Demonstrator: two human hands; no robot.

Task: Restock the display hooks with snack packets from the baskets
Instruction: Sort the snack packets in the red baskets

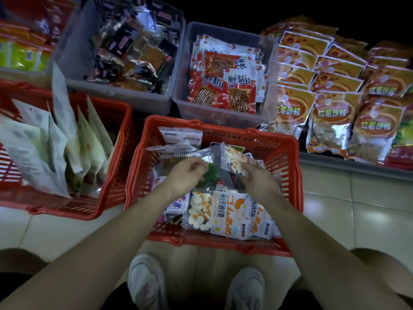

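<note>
Tiled floor (357,198) | red basket (289,166) — candy packets (223,217) | grey bins (223,119) — snack packs (237,90)

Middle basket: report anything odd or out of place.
Nothing spilled or torn. The packets in the basket lie jumbled at mixed angles, not stacked; the right hand holds an egg packet tilted up.

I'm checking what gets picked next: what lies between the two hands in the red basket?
In the head view, a clear packet of green pieces lies between the left hand and the right hand, which holds an egg-sweets packet.
</note>
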